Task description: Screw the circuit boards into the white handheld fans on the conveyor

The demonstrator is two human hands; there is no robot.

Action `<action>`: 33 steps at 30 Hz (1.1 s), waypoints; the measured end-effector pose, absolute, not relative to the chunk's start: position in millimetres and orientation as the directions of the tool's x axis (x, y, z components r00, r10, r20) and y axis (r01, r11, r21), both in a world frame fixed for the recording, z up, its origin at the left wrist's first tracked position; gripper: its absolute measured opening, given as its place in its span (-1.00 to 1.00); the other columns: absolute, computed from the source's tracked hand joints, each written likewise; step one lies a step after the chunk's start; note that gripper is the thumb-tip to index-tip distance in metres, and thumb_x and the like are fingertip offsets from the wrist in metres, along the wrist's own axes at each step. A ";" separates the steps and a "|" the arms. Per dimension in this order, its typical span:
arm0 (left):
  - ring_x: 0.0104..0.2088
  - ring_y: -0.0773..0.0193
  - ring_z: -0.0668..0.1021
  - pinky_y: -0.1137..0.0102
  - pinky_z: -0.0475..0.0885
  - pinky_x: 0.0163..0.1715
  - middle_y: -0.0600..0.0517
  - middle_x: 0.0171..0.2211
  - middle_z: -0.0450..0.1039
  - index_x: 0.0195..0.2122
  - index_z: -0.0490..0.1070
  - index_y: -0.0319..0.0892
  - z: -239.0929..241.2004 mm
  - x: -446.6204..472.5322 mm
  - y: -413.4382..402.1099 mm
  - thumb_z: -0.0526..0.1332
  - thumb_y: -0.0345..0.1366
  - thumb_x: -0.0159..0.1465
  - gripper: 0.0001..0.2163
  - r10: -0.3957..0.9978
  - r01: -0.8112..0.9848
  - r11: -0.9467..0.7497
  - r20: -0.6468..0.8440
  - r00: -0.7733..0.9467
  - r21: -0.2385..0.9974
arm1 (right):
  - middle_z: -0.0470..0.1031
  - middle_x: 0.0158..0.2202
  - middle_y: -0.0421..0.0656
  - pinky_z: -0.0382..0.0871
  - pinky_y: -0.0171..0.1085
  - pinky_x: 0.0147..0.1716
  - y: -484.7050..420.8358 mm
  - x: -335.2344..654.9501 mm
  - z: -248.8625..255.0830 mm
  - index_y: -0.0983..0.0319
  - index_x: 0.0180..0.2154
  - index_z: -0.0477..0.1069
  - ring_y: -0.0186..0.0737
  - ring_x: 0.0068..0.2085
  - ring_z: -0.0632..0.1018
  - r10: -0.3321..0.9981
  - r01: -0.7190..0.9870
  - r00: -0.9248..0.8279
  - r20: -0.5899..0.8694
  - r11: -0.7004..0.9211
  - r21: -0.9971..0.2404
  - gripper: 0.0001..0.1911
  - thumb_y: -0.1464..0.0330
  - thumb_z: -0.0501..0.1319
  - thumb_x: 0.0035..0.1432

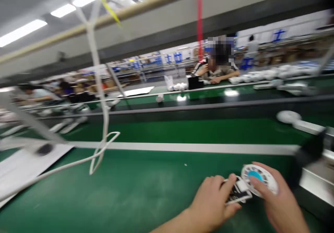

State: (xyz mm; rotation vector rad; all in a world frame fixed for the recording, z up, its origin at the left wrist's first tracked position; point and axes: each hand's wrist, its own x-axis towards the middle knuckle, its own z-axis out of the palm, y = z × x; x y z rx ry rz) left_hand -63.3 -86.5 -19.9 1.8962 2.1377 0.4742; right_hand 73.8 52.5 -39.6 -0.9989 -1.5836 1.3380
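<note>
Lit brightly from overhead, upper left, by white ceiling tubes (63, 10), burnt out to flat white. Glaring in two hot spots on the far belt (144, 101); only faintly sheened on the near green worktop (125, 191). Dim along the underside of the long overhead beam (156, 22), near-black at the top right corner. Smeared through the background, badly at far left. Pixelated around the head of a person (217, 67) opposite. Soft but readable at the round white part (254, 174).
</note>
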 end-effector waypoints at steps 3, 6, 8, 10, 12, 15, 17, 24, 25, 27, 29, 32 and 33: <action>-0.09 0.01 0.45 0.08 0.44 -0.04 -0.10 0.00 0.38 0.33 0.01 -0.05 -9.5 -66.4 -82.8 0.30 -0.17 0.26 -0.32 0.999 0.940 0.016 0.029 -0.027 0.341 | 0.52 -0.05 -0.04 0.53 -0.20 -0.18 36.1 82.6 -20.8 0.19 0.01 0.35 -0.03 -0.16 0.58 0.942 0.126 -0.332 0.050 0.097 -0.987 -0.41 0.03 0.32 0.01; -0.09 0.05 0.44 0.12 0.44 -0.04 -0.08 0.00 0.38 0.32 0.04 -0.04 -2.1 -73.8 -82.3 0.30 -0.27 0.26 -0.35 1.000 0.943 -0.026 0.019 0.020 0.332 | 0.48 0.02 -0.05 0.49 -0.14 -0.07 24.0 102.5 -4.4 0.18 0.08 0.33 -0.02 -0.07 0.55 0.925 0.212 -0.376 0.045 0.133 -0.968 -0.42 0.06 0.26 0.07; -0.10 0.05 0.44 0.11 0.43 -0.06 -0.07 -0.01 0.39 0.31 0.08 -0.03 0.4 -76.9 -83.7 0.29 -0.30 0.27 -0.39 0.997 0.951 -0.073 -0.004 0.077 0.300 | 0.47 0.03 -0.07 0.48 -0.13 -0.05 20.7 131.5 6.2 0.15 0.08 0.36 -0.02 -0.05 0.54 0.913 0.297 -0.402 0.070 0.203 -0.933 -0.45 0.07 0.25 0.09; -0.09 0.03 0.43 0.09 0.42 -0.06 -0.07 0.01 0.40 0.28 0.13 -0.03 1.8 -78.0 -84.1 0.30 -0.30 0.27 -0.42 0.983 0.948 -0.165 -0.028 0.179 0.271 | 0.54 -0.09 -0.11 0.50 -0.16 -0.12 24.0 172.5 16.8 0.11 -0.03 0.47 -0.04 -0.13 0.57 0.920 0.406 -0.380 0.094 0.257 -0.877 -0.57 0.05 0.23 0.13; -0.05 0.02 0.42 0.10 0.40 -0.05 -0.07 0.02 0.40 0.26 0.18 -0.03 2.4 -75.9 -80.9 0.31 -0.28 0.27 -0.44 0.958 0.925 -0.265 -0.038 0.285 0.272 | 0.59 -0.22 -0.15 0.50 -0.22 -0.23 36.8 218.0 24.5 0.07 -0.25 0.55 -0.02 -0.18 0.59 0.962 0.564 -0.260 0.085 0.223 -0.795 -0.66 -0.01 0.24 0.10; -0.05 0.03 0.42 0.13 0.38 -0.07 -0.02 0.02 0.42 0.26 0.17 0.06 2.0 -63.9 -67.1 0.32 -0.19 0.27 -0.44 0.921 0.883 -0.362 -0.034 0.389 0.299 | 0.58 -0.31 -0.12 0.48 -0.19 -0.33 72.9 274.1 22.9 0.10 -0.24 0.50 0.00 -0.28 0.59 0.999 0.707 0.032 0.035 0.003 -0.708 -0.51 -0.13 0.11 0.13; -0.06 0.04 0.42 0.14 0.37 -0.09 0.00 0.02 0.42 0.27 0.15 0.13 1.0 -50.7 -53.0 0.30 -0.10 0.27 -0.44 0.908 0.868 -0.396 -0.014 0.419 0.300 | 0.57 -0.28 -0.08 0.45 -0.14 -0.37 101.4 293.6 12.4 0.15 -0.17 0.45 0.05 -0.30 0.59 0.997 0.786 0.078 -0.025 -0.077 -0.614 -0.48 -0.12 0.10 0.13; -0.05 0.03 0.41 0.12 0.37 -0.07 -0.01 0.02 0.41 0.26 0.17 0.11 -1.8 -19.1 -16.2 0.33 -0.16 0.24 -0.42 0.919 0.874 -0.390 0.057 0.391 0.291 | 0.51 -0.50 0.05 0.35 -0.06 -0.40 152.1 284.4 -20.1 0.28 -0.35 0.48 0.23 -0.38 0.55 0.995 0.778 0.098 -0.023 -0.091 -0.622 -0.55 0.01 0.31 -0.04; -0.02 0.02 0.40 0.11 0.36 -0.05 -0.02 0.04 0.40 0.26 0.17 0.09 -1.4 -19.6 -16.2 0.34 -0.17 0.23 -0.41 0.919 0.871 -0.390 0.071 0.388 0.299 | 0.51 -0.49 0.06 0.35 -0.05 -0.36 151.9 283.1 -19.8 0.27 -0.40 0.48 0.23 -0.35 0.56 0.994 0.760 0.107 -0.013 -0.090 -0.643 -0.61 0.05 0.32 -0.05; 0.03 -0.01 0.38 0.08 0.35 0.01 -0.04 0.08 0.37 0.27 0.16 0.00 0.1 -23.9 -18.0 0.35 -0.19 0.22 -0.39 0.921 0.867 -0.387 0.102 0.375 0.314 | 0.54 -0.45 0.04 0.37 -0.07 -0.33 146.4 284.0 -15.3 0.25 -0.42 0.48 0.19 -0.32 0.56 0.993 0.703 0.119 -0.005 -0.088 -0.706 -0.66 0.09 0.30 -0.03; 0.04 -0.01 0.38 0.07 0.35 0.02 -0.08 0.08 0.37 0.24 0.21 -0.09 1.3 -30.4 -19.4 0.35 -0.21 0.22 -0.42 0.929 0.871 -0.369 0.112 0.352 0.326 | 0.56 -0.37 0.00 0.39 -0.13 -0.33 133.5 288.8 -5.2 0.25 -0.33 0.50 0.09 -0.30 0.57 0.992 0.617 0.128 0.015 -0.067 -0.784 -0.65 0.09 0.25 0.05; -0.05 0.04 0.43 0.12 0.40 -0.03 -0.07 -0.01 0.42 0.16 0.29 -0.14 0.1 -38.9 -17.6 0.33 -0.22 0.23 -0.51 0.941 0.868 -0.335 0.090 0.326 0.367 | 0.57 -0.19 -0.05 0.45 -0.20 -0.31 100.3 296.8 20.2 0.20 -0.09 0.44 -0.01 -0.19 0.57 0.981 0.478 0.168 0.095 0.004 -0.878 -0.58 0.07 0.23 0.12; -0.07 0.06 0.43 0.14 0.42 -0.04 -0.06 -0.03 0.43 0.15 0.31 -0.14 -1.1 -40.6 -16.5 0.33 -0.22 0.23 -0.53 0.941 0.861 -0.334 0.084 0.327 0.385 | 0.56 -0.13 -0.06 0.46 -0.21 -0.25 86.7 298.2 30.0 0.16 -0.04 0.41 -0.02 -0.12 0.57 0.975 0.443 0.186 0.125 0.031 -0.896 -0.56 0.09 0.28 0.10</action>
